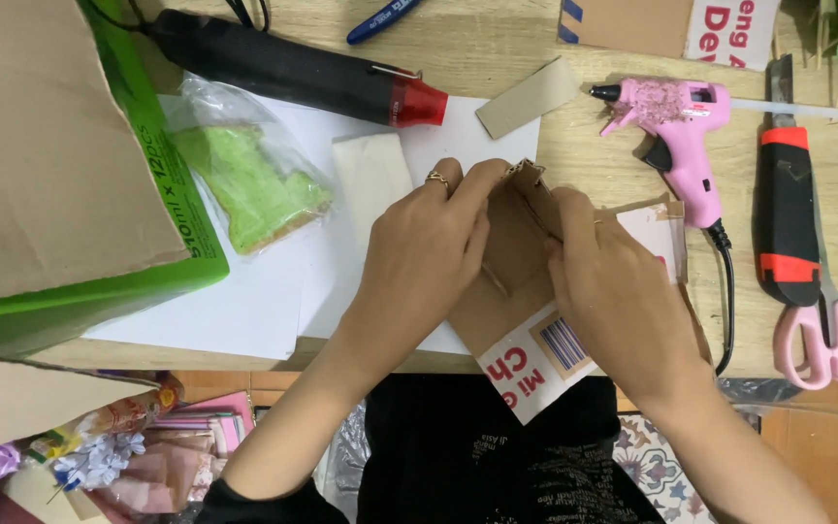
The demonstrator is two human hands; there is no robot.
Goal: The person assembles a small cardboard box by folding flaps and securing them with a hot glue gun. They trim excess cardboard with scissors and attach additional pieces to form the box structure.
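Both hands pinching a folded cardboard piece (516,233) over the table (497,44) edge, mid-fold by my read.

Left hand (424,257): fingers closed on the left flap, thumb side pressed to the upright wall. Right hand (613,291): fingers curled tight on the right flap. Cardboard sits centre-front, half on the white paper sheet (264,291), its printed end hanging off the table toward the body. One wall is up and a crease is formed; no glue visible on the joint, so looks like shaping's partly done and fixing isn't. Pink glue gun (676,121) lies just right of the work, untouched; black heat tool (293,68) at rear; scissors (821,340) and cutter (788,213) far right; bag of green stuff (244,184) on the left.
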